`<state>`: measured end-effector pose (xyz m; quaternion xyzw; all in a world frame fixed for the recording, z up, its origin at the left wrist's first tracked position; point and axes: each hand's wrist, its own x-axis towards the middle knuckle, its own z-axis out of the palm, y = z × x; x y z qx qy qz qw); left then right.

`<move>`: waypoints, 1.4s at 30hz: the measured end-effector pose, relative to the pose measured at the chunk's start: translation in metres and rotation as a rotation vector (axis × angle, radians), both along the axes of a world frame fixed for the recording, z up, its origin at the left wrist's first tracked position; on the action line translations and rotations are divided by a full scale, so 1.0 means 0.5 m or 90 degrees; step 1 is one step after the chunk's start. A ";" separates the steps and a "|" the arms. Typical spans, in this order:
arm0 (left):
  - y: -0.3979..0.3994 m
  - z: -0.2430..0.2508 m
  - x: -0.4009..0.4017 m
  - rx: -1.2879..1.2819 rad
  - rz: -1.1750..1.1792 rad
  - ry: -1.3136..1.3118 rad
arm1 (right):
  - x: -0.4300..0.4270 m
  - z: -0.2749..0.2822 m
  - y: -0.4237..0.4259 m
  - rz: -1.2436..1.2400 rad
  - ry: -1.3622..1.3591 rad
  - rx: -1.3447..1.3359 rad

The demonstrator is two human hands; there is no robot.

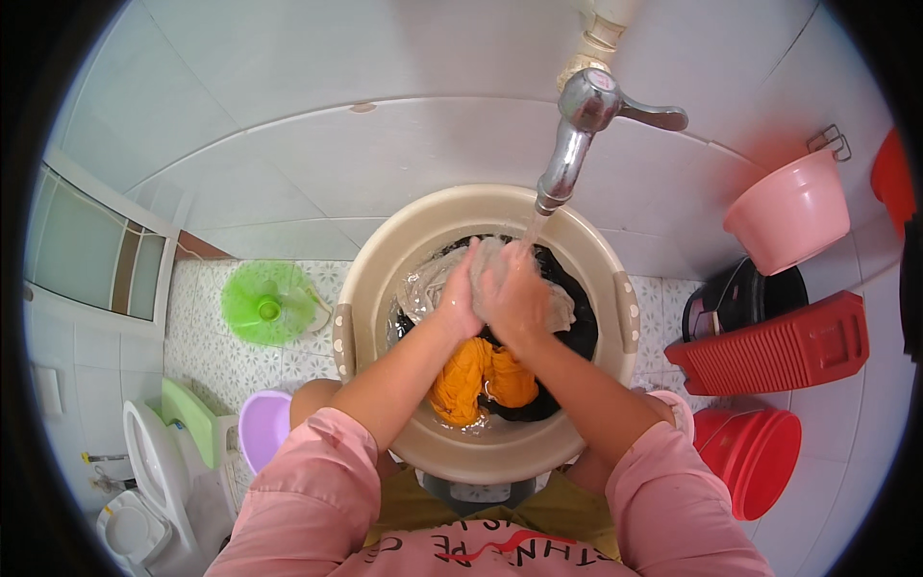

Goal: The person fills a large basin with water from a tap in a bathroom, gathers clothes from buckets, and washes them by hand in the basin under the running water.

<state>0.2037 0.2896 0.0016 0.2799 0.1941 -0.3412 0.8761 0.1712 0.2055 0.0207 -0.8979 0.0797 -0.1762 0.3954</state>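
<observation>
Both my hands are over a large beige plastic basin [487,458], low among wet laundry. Between them is a light grey-beige wet cloth [433,278]; my left hand [461,292] presses it from the left. My right hand [519,296] lies against its other side, slightly blurred, its fingers under the stream from the chrome faucet [566,166]. Closer to me, an orange-yellow cloth [461,382] is bunched in the water. Dark fabric [577,288] spreads beneath, partly covered by the other pieces and my arms.
A pink basin [793,213] hangs on the right wall, above a black bucket [782,288] and a red washboard [771,346]. Below stands a red bucket [764,461]. Leftward are a translucent green plastic object [267,303], a purple basin [263,425] and a white toilet [155,454].
</observation>
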 end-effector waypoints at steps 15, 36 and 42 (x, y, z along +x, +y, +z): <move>0.018 0.010 0.002 -0.030 -0.079 0.033 | 0.014 0.004 -0.002 0.026 0.066 0.045; 0.109 0.024 0.077 -0.040 0.111 0.031 | 0.069 -0.040 -0.177 0.523 0.594 0.465; 0.044 -0.042 0.033 0.104 0.089 0.040 | 0.028 -0.031 -0.092 0.344 0.085 0.203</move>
